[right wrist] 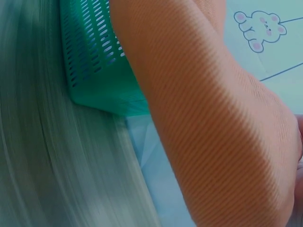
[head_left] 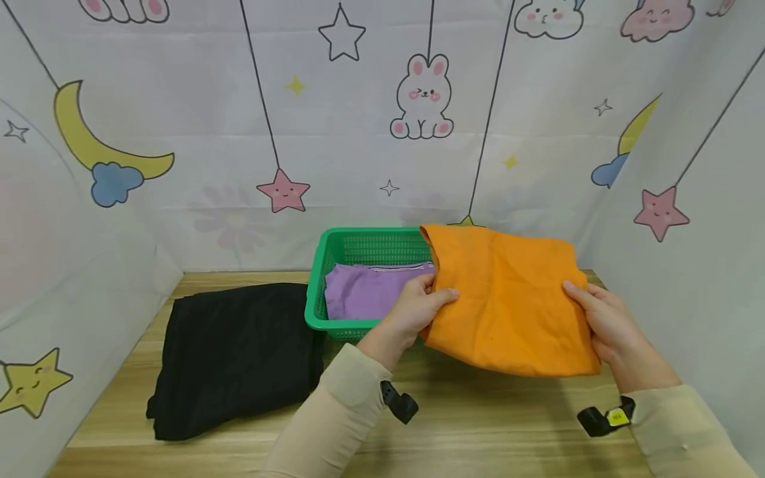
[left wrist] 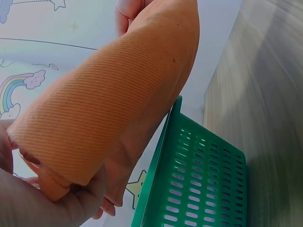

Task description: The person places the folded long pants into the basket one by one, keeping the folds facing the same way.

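One orange cloth, folded, is held up right of centre in the head frame, its left edge pinched between thumb and fingers of the left hand and its right edge gripped by the right hand, both thumbs on the near face. Behind its left side, at mid-frame, stands a green basket, partly hidden, with a purple cloth inside, while a black cloth lies folded at lower left on the table. Across the upper frame hangs a printed curtain.
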A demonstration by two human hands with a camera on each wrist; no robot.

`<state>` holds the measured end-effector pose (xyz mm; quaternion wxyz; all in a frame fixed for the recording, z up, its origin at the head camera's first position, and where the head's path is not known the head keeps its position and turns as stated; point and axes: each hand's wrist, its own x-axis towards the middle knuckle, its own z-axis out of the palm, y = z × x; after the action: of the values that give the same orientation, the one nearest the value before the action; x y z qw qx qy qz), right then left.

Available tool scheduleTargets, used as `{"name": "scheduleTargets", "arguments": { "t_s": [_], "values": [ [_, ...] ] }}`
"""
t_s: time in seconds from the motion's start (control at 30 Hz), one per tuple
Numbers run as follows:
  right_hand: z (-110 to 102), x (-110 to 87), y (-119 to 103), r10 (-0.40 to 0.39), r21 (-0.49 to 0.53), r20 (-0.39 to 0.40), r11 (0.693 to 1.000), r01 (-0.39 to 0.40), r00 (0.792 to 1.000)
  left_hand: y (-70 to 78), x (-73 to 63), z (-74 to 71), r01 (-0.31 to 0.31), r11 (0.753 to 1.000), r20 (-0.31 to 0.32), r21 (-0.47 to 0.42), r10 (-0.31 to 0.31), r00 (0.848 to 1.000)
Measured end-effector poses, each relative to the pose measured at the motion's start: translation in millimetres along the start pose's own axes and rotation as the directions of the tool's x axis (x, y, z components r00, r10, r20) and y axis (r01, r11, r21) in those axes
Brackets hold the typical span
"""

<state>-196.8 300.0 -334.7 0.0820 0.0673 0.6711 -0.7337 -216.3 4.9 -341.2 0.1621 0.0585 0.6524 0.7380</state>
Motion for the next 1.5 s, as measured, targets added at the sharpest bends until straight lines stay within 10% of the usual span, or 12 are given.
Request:
{"name": "scheduleTargets", "arguments": {
  "t_s": [1.5],
  "values": [
    [20.9,20.3,1.0,-0.03,0.006,0.039,1.0,0.03,0.999,4.4,4.2,-23.6,0.01,1.0,-0.023,-0.003,-0.01,1.0]
  ]
}}
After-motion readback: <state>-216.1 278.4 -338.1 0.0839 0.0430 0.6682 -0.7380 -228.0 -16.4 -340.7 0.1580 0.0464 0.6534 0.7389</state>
